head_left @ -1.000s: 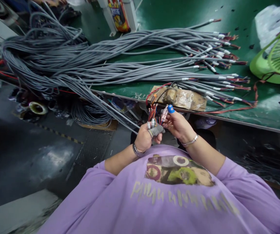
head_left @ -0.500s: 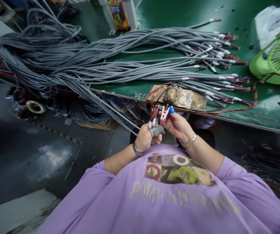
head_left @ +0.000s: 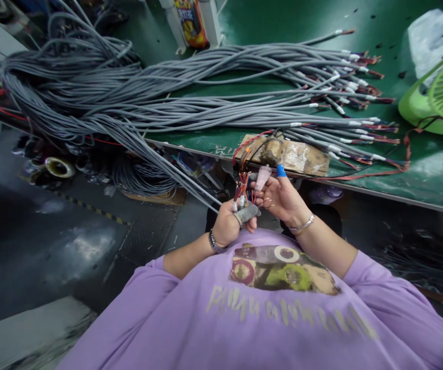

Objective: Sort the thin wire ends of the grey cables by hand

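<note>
My left hand [head_left: 226, 225] is closed around several grey cables, its thumb covered by a grey wrap [head_left: 247, 213]. White sleeves [head_left: 241, 202] and a fan of thin red, blue and dark wires [head_left: 241, 186] stick up from that grip. Beside it, my right hand [head_left: 286, 201] holds a blurred pink clip [head_left: 263, 178] at its fingers. A blue cover [head_left: 280, 170] sits on the right thumb, which is raised apart from the clip. Fine wire ends [head_left: 268, 202] touch or pass close to the right fingers; which, I cannot tell.
Long bundles of grey cables [head_left: 214, 114] lie across the green bench [head_left: 283, 23], stripped ends to the right. A worn wooden block [head_left: 302, 157] sits at the bench edge. A green fan [head_left: 418, 105] and a plastic bag [head_left: 433, 43] are at the right.
My right thumb has lifted away from the pink clip, and the clip has turned and shifted slightly right. My left hand keeps its grip on the cables.
</note>
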The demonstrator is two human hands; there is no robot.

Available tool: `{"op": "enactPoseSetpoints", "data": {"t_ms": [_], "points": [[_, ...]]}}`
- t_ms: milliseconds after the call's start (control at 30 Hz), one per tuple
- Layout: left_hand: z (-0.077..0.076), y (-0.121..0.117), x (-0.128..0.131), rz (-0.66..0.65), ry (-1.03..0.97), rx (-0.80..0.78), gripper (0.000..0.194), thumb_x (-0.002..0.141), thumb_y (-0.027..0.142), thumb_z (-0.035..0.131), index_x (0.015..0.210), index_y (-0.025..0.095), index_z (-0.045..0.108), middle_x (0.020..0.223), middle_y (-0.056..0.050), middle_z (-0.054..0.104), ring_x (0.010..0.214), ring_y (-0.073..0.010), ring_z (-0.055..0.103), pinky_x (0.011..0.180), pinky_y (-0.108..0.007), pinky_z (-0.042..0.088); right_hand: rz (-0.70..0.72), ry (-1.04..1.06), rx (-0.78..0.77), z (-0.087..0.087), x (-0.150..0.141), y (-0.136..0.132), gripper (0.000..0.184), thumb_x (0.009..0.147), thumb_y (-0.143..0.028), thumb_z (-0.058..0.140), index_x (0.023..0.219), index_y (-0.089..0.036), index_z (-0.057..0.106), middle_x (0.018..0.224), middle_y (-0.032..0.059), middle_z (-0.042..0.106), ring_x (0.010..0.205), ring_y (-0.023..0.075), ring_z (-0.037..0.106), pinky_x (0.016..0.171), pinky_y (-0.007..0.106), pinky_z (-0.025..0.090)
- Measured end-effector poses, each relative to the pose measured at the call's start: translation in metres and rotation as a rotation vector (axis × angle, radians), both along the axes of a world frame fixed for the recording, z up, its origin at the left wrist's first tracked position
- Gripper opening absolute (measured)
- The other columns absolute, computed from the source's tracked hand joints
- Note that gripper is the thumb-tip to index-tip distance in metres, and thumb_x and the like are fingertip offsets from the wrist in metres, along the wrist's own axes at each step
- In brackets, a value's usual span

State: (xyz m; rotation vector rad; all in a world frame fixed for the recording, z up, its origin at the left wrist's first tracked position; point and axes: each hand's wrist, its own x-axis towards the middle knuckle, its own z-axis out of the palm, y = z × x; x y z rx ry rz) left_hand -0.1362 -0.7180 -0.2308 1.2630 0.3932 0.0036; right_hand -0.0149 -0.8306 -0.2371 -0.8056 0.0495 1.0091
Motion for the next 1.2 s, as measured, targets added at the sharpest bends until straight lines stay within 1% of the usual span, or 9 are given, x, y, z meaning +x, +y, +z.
{"op": "enactPoseSetpoints", "data": {"t_ms": [100,167,300,367,567,733,867,1067,1200], "points": [[-0.001,-0.004,0.001,0.053,-0.012,0.018,0.044,0.071,0.056,0.075,0.070,0.015,0.061,0.055,0.000,0.065,0.041,-0.0099,0.056,0.041,-0.020,0.045,-0.083,-0.047,-0.036,0.000,0.000,0.002,0.036,0.080,-0.056,0.071,0.082,-0.020,0.067,0.077,0.0019,0.070,0.061,0.0115,0.058,0.053,0.023,0.046],[-0.002,-0.008,0.003,0.084,-0.022,0.035,0.043,0.072,0.056,0.075,0.072,0.016,0.061,0.056,0.000,0.066,0.042,-0.0100,0.057,0.042,-0.021,0.047,-0.125,-0.066,-0.055,-0.002,0.000,0.003,0.033,0.077,-0.051,0.076,0.081,-0.019,0.067,0.075,0.0014,0.070,0.060,0.0107,0.058,0.053,0.022,0.045],[-0.002,-0.012,0.008,0.122,-0.042,0.117,0.045,0.073,0.060,0.073,0.074,0.016,0.062,0.058,0.000,0.066,0.044,-0.0095,0.057,0.043,-0.020,0.048,-0.130,-0.087,-0.070,-0.005,0.000,0.005,0.042,0.074,-0.060,0.076,0.080,-0.020,0.067,0.070,0.0008,0.068,0.059,0.0118,0.059,0.053,0.024,0.045],[-0.003,-0.012,0.010,0.132,-0.050,0.151,0.046,0.075,0.060,0.071,0.076,0.016,0.062,0.058,0.000,0.066,0.044,-0.0090,0.057,0.043,-0.019,0.047,-0.145,-0.116,-0.080,-0.005,0.000,0.005,0.043,0.073,-0.061,0.076,0.079,-0.020,0.066,0.067,-0.0001,0.066,0.058,0.0115,0.059,0.053,0.024,0.045],[-0.007,-0.011,0.012,0.130,-0.043,0.166,0.042,0.076,0.056,0.072,0.078,0.016,0.063,0.057,0.001,0.065,0.043,-0.0086,0.056,0.042,-0.019,0.046,-0.170,-0.114,-0.065,-0.004,-0.001,0.005,0.040,0.073,-0.057,0.078,0.080,-0.019,0.068,0.072,0.0005,0.069,0.064,0.0122,0.060,0.060,0.026,0.046],[-0.005,-0.012,0.012,0.099,-0.026,0.178,0.041,0.076,0.056,0.072,0.076,0.016,0.062,0.056,0.002,0.063,0.043,-0.0087,0.056,0.042,-0.019,0.047,-0.218,-0.125,-0.058,-0.006,-0.001,0.008,0.037,0.070,-0.053,0.082,0.076,-0.019,0.069,0.073,0.0011,0.069,0.068,0.0141,0.060,0.064,0.028,0.046],[-0.006,-0.011,0.010,0.093,-0.007,0.178,0.041,0.075,0.056,0.071,0.076,0.016,0.062,0.056,0.001,0.064,0.043,-0.0087,0.056,0.043,-0.019,0.048,-0.237,-0.144,-0.050,-0.008,-0.002,0.009,0.037,0.070,-0.054,0.082,0.076,-0.019,0.069,0.075,0.0007,0.070,0.069,0.0133,0.060,0.067,0.028,0.047],[-0.007,-0.010,0.007,0.099,-0.006,0.171,0.041,0.075,0.056,0.072,0.077,0.016,0.062,0.056,0.001,0.064,0.043,-0.0090,0.057,0.044,-0.020,0.049,-0.223,-0.126,-0.057,-0.008,-0.004,0.008,0.040,0.073,-0.058,0.078,0.084,-0.021,0.071,0.081,0.0013,0.072,0.074,0.0134,0.063,0.065,0.026,0.048],[-0.006,-0.010,0.006,0.105,-0.011,0.155,0.042,0.075,0.057,0.072,0.075,0.016,0.062,0.055,0.001,0.064,0.042,-0.0087,0.056,0.042,-0.019,0.047,-0.166,-0.057,-0.050,-0.007,-0.003,0.005,0.041,0.077,-0.061,0.073,0.086,-0.021,0.069,0.080,-0.0001,0.071,0.069,0.0117,0.061,0.059,0.024,0.046]]}}
